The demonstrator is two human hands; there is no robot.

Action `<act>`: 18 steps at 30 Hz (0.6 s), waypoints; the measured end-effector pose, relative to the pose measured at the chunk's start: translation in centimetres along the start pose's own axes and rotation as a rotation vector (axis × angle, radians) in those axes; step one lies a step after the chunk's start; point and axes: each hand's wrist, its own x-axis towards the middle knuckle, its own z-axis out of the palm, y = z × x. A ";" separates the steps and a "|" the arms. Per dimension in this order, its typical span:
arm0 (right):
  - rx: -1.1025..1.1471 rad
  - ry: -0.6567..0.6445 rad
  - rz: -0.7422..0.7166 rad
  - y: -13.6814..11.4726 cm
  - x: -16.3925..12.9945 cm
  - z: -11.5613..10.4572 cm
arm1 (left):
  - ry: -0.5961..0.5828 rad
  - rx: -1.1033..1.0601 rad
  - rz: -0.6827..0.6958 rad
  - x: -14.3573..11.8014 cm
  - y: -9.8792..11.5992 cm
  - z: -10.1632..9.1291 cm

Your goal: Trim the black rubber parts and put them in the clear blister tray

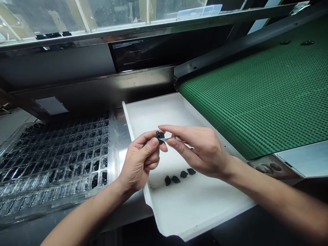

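Observation:
My left hand point(139, 160) pinches a small black round part point(160, 136) between thumb and fingertips above a white tray point(194, 205). My right hand point(202, 150) holds a thin metal blade point(169, 139) whose tip touches the part. Several more black parts point(179, 176) lie loose in the tray below my hands. To the left, a clear plastic blister tray point(51, 160) has many pockets, with black parts filling those at its near right.
A green textured conveyor belt point(263, 92) slopes down to the white tray from the right, with two black parts point(297, 42) far up on it. A dark metal machine housing point(102, 68) and a glass panel run across the back.

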 end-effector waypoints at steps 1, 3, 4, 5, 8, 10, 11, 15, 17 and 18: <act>-0.011 0.000 -0.008 0.0 0.0 0.0 | -0.002 -0.001 -0.001 0.0 0.0 0.0; -0.042 -0.003 -0.027 -0.1 0.1 -0.1 | -0.001 -0.004 0.000 0.1 0.0 0.0; -0.058 -0.006 -0.035 -0.1 0.1 -0.1 | 0.002 -0.005 0.001 0.1 -0.1 0.1; -0.074 -0.003 -0.043 -0.1 0.2 -0.1 | 0.005 -0.005 0.001 0.0 -0.1 0.1; -0.105 0.015 -0.052 -0.1 0.1 -0.1 | 0.005 0.002 -0.008 0.0 -0.2 0.0; -0.086 0.023 -0.025 0.0 0.2 -0.1 | -0.015 0.007 -0.019 0.0 0.0 -0.1; -0.062 0.023 0.001 0.0 0.2 -0.1 | -0.031 0.010 -0.025 0.0 0.1 -0.1; 0.044 0.009 0.136 -0.4 0.2 -0.6 | -0.067 -0.020 -0.057 0.3 0.4 0.2; 0.037 -0.019 0.168 -0.8 -0.4 -1.1 | -0.062 -0.071 -0.076 0.3 0.1 0.7; 0.023 -0.042 0.186 -0.8 -0.8 -1.4 | -0.068 -0.096 -0.081 0.3 -0.2 1.0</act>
